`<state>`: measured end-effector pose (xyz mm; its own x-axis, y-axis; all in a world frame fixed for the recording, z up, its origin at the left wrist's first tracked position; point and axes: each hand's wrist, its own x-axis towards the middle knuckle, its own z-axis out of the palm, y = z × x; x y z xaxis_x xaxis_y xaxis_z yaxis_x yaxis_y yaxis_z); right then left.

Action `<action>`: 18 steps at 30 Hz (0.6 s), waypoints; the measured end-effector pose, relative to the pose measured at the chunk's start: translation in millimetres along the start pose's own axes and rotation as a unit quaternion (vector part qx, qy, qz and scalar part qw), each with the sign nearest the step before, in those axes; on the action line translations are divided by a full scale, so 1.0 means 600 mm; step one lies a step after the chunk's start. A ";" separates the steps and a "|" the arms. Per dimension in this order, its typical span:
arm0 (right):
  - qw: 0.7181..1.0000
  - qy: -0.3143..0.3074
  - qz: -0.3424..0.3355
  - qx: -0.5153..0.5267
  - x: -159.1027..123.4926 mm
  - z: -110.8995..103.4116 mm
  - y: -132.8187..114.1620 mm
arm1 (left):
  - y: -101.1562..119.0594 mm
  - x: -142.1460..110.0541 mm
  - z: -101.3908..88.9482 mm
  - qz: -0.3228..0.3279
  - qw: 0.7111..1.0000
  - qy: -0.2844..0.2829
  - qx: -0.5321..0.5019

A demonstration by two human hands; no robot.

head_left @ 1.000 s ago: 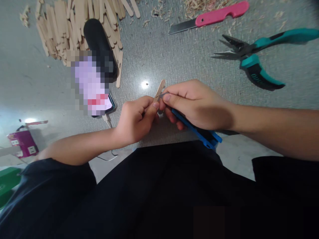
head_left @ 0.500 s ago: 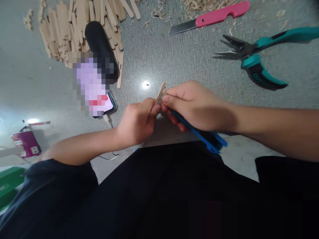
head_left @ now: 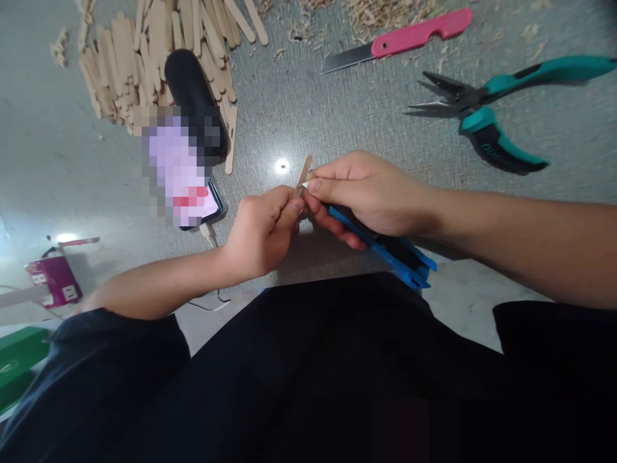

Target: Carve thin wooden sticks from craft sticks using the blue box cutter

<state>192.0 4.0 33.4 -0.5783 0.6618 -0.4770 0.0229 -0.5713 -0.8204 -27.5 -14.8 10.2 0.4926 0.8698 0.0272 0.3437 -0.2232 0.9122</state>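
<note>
My left hand is closed, pinching a wooden craft stick between thumb and fingers so that its rounded end points up and away from me. Up against it, my right hand wraps around a blue utility knife with a dark inner part. The back of the knife's handle sticks out below my palm, over the table edge. At the stick, my right thumb and forefinger press close to a small shiny tip; most of the blade is hidden by fingers. Both hands meet just above the table's near edge.
A pile of craft sticks lies at the back left, beside a black case and a phone on a cable. Farther right are wood shavings, a pink-handled knife and teal pliers. A purple power adapter sits far left.
Both hands have shifted slightly left and up with the stick and knife. The stick stands a little more upright, and the knife handle's back end has risen slightly.
</note>
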 end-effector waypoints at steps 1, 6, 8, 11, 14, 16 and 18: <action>1.000 -0.011 0.000 0.011 0.001 -0.001 0.000 | 0.001 0.000 0.001 -0.017 1.000 0.001 -0.025; 0.999 -0.029 -0.013 0.038 0.005 -0.005 0.003 | 0.005 -0.002 0.007 -0.096 0.984 0.003 -0.150; 0.997 -0.038 -0.032 0.052 0.006 -0.006 0.006 | 0.004 -0.002 0.008 -0.119 0.975 -0.005 -0.187; 0.997 -0.040 -0.051 0.049 0.005 -0.005 0.008 | 0.002 -0.001 0.008 -0.128 0.970 0.001 -0.206; 0.999 -0.013 -0.048 0.017 0.001 -0.001 0.008 | 0.000 -0.001 0.010 -0.122 0.973 0.011 -0.196; 0.999 0.011 -0.052 0.001 -0.001 0.002 0.008 | -0.002 -0.001 0.012 -0.122 0.976 0.012 -0.181; 0.998 0.023 -0.059 -0.015 -0.003 0.002 0.008 | -0.003 -0.003 0.013 -0.118 0.979 0.015 -0.164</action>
<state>192.0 -0.9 30.7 -0.5409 0.7451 -0.3903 -0.0180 -0.4741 -0.8803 -22.6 -19.2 5.0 0.4054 0.8935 -0.1933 0.1677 0.1351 0.9765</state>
